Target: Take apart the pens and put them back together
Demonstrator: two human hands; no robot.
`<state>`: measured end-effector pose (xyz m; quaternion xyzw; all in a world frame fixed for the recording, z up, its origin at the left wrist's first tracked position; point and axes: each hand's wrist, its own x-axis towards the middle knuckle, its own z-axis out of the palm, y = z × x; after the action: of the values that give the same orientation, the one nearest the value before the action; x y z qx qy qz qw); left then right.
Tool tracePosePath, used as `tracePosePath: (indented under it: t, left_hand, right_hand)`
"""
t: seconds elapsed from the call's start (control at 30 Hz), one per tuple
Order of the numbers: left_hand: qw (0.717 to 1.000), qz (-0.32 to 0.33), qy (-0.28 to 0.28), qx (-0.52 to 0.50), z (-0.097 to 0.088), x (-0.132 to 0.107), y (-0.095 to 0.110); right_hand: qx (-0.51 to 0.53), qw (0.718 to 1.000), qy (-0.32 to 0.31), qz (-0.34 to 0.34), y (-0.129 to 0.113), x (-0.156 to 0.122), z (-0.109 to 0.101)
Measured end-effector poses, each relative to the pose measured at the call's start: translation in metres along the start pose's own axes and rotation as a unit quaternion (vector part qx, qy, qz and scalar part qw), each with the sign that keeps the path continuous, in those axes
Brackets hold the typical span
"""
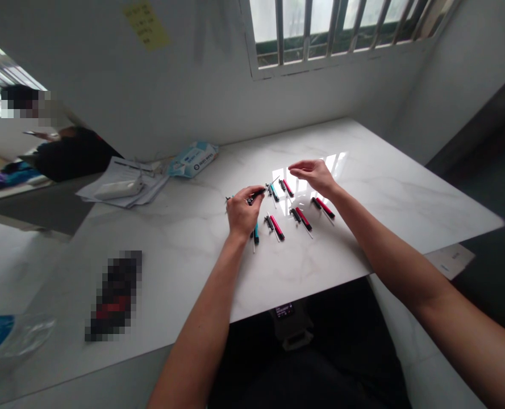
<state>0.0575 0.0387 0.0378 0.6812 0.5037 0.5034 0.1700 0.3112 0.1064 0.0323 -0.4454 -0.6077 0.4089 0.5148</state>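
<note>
Black pen in pinch of left hand, long axis away-rightward; right hand loosely spread

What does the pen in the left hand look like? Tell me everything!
The pen is slim and dark, plastic by its look, with a thin tip at its far end. The left hand pinches its near end in its fingertips, so it is held almost level over the white table, pointing toward the open right hand, which does not touch it.
</note>
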Motion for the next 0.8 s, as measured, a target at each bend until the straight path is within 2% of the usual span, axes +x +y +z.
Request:
tracePosePath:
  t: [0.37, 0.53, 0.8]
  left_hand:
    - [1.000, -0.001, -0.001, 0.020, -0.001, 0.000, -0.006]
    - [1.000, 0.003, -0.001, 0.014, -0.001, -0.001, -0.008]
    - [0.999, -0.004, -0.014, 0.045, -0.001, -0.002, -0.003]
  right_hand:
    - [0.117, 0.993, 0.020, 0.014, -0.008, -0.001, 0.006]
    - [0.132, 0.991, -0.004, 0.008, -0.014, -0.005, 0.008]
    - [0.149, 0.989, -0.024, -0.007, -0.011, -0.005, 0.013]
